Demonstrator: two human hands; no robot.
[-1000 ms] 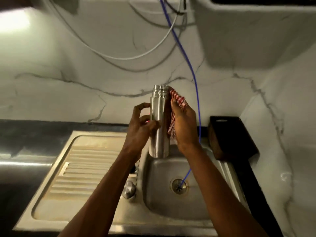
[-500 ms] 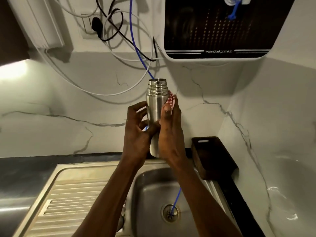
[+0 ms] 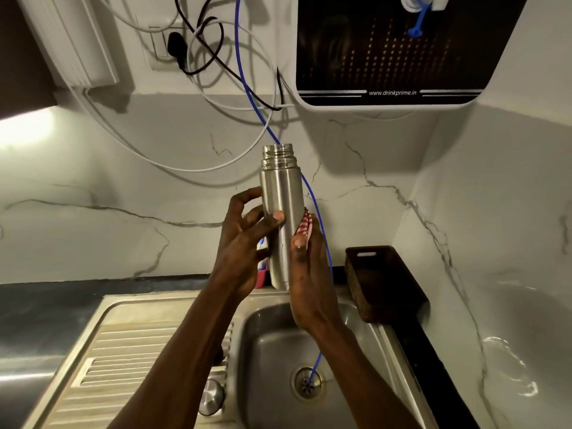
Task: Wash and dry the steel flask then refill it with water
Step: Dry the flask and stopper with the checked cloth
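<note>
While both hands hold it up over the sink (image 3: 365, 320), the flask (image 3: 282, 212) stands straight with its open mouth at the top and no cap on. It is shiny steel with screw rings near the mouth. The left hand (image 3: 244, 243) curls round the flask's left side, and its thumb presses on the front. The right hand (image 3: 305, 274) grips the flask's lower right side and pinches a red and white cloth (image 3: 305, 226) against the steel. Only a small bit of cloth peeks out above the fingers. A thin blue tube (image 3: 322, 239) runs down behind the flask and ends in the drain (image 3: 308, 382). A dark basket (image 3: 383, 280) sits to the right of the sink, by the wall. A water filter (image 3: 390, 48) hangs on the wall, high up on the right. White and black wires (image 3: 204, 51) loop near a plug (image 3: 176, 48).
</note>
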